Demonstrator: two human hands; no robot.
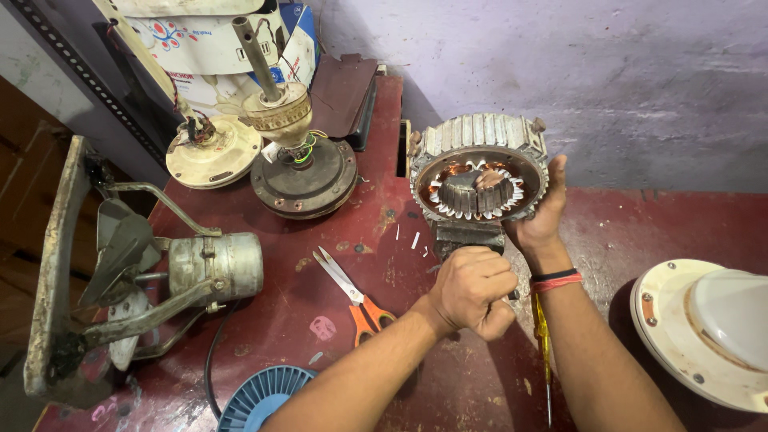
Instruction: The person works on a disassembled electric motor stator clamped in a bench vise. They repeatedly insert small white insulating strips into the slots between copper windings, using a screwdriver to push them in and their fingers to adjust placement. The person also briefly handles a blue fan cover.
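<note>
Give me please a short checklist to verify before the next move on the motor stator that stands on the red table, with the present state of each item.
1. Right hand grips the stator rim: ok.
2. Stator stands upright on its mount: ok.
3. Left hand closed as a fist below the stator; what it holds: cannot tell.
4. Copper windings intact: cannot tell.
5. Scissors lie apart from both hands: ok.
6. Yellow screwdriver lies partly under the right forearm: not ok.
</note>
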